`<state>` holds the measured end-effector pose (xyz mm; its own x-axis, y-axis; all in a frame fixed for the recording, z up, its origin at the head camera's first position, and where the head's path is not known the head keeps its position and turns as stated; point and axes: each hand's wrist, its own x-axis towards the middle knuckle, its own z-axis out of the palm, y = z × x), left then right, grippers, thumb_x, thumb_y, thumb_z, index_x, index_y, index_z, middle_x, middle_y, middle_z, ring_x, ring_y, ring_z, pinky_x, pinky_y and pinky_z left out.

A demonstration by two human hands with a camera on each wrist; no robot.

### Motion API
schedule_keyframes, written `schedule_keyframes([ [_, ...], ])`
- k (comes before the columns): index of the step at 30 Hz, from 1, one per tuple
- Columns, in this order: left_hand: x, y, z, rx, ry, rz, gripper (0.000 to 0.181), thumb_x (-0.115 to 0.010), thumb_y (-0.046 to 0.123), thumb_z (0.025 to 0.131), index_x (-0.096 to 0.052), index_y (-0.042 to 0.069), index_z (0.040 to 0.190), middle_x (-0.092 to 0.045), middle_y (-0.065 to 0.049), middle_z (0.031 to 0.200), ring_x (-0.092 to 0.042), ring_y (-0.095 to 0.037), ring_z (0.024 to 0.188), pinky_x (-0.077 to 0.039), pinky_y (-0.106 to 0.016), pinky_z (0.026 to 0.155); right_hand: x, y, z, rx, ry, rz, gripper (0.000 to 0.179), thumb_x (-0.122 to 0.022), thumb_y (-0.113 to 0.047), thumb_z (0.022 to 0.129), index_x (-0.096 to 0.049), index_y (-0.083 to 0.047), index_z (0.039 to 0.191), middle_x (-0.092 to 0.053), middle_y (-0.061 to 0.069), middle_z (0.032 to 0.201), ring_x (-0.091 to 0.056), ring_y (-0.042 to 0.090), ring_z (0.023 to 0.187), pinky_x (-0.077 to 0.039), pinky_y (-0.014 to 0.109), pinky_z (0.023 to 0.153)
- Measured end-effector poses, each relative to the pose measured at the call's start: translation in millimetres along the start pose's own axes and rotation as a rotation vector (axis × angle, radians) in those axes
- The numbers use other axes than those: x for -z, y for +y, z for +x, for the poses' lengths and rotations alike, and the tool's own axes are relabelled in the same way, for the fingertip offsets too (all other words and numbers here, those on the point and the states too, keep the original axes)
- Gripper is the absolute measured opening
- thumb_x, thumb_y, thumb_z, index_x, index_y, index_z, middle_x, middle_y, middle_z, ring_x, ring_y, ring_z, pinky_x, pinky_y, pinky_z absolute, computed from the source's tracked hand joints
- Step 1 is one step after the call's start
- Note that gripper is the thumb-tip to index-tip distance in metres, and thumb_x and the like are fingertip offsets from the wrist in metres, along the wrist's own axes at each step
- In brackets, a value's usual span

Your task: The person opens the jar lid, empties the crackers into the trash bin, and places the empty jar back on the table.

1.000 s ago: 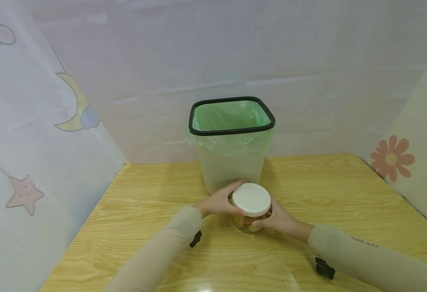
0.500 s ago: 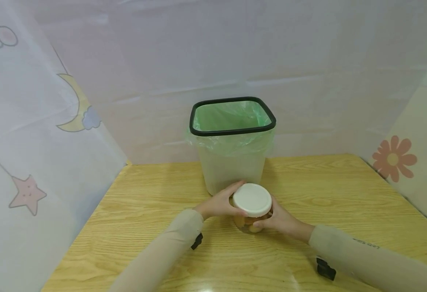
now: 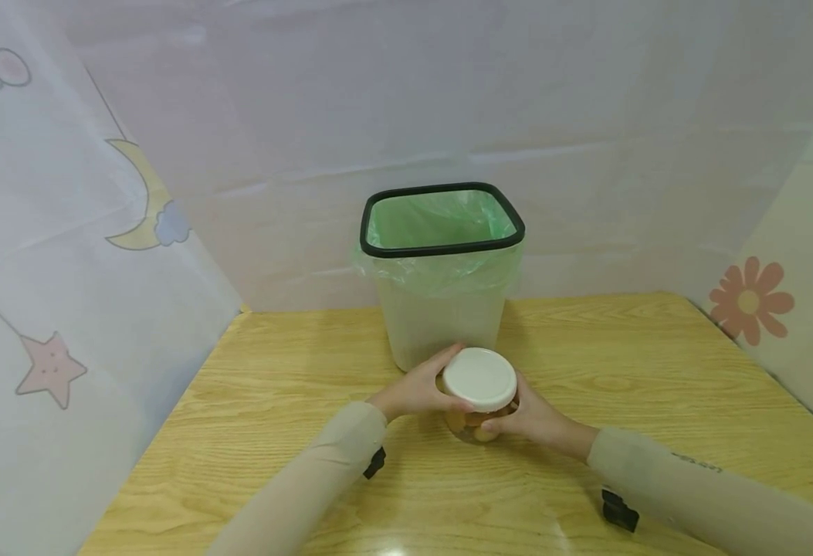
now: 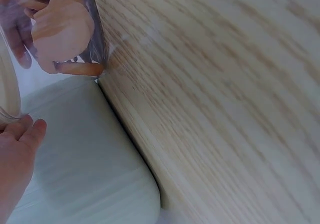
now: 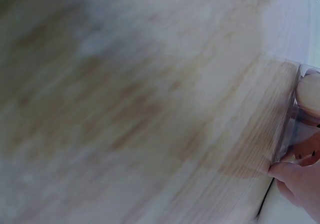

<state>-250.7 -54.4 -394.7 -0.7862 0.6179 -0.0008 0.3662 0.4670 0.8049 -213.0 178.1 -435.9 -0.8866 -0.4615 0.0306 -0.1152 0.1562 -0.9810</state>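
Observation:
A clear jar [image 3: 472, 426] with a white lid [image 3: 479, 378] stands upright on the table, just in front of the bin. Tan, biscuit-like pieces [image 4: 62, 33] show through its wall in the left wrist view. My left hand [image 3: 423, 388] grips the lid's edge from the left, thumb at the front and fingers round the back. From the right, my right hand [image 3: 534, 417] holds the jar's body below the lid, its thumb on the front wall. Most of the right fingers are hidden behind the jar.
A pale bin [image 3: 441, 309] with a black rim and a green bag liner stands behind the jar, close to the back wall. The wood-grain table [image 3: 295, 363] reaches patterned cloth walls at the back and both sides.

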Motion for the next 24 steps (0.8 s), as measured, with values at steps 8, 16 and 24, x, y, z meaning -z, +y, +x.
schedule_keyframes([
  [8,-1.0,1.8,-1.0,0.005,0.004,-0.002,0.099,-0.081,0.026,0.082,-0.017,0.012,0.157,-0.017,-0.007,0.16,-0.018,-0.023,0.145,-0.02,-0.046,0.115,-1.1,-2.1,-0.2,0.006,-0.011,-0.017,0.107,-0.08,-0.013,0.081,0.0,0.004,0.15,-0.019,0.032,0.149,-0.029,0.048,0.132,-0.043,0.042,0.097],
  [16,-2.6,6.6,-3.6,0.016,0.018,0.0,0.099,-0.08,0.029,0.082,-0.017,0.009,0.156,-0.017,-0.01,0.16,-0.017,-0.024,0.145,-0.02,-0.047,0.115,0.5,-3.0,-0.3,0.026,-0.001,-0.012,0.107,-0.081,-0.011,0.08,0.0,0.006,0.149,-0.02,0.033,0.148,-0.031,0.047,0.131,-0.044,0.04,0.096],
  [24,-6.2,6.0,-5.8,0.012,0.034,-0.005,0.102,-0.08,0.029,0.083,-0.013,0.006,0.156,-0.015,-0.011,0.16,-0.015,-0.023,0.146,-0.019,-0.045,0.115,-0.2,-2.3,-0.3,0.014,0.012,0.004,0.11,-0.082,-0.009,0.08,0.002,0.006,0.15,-0.018,0.034,0.148,-0.026,0.049,0.134,-0.044,0.043,0.098],
])
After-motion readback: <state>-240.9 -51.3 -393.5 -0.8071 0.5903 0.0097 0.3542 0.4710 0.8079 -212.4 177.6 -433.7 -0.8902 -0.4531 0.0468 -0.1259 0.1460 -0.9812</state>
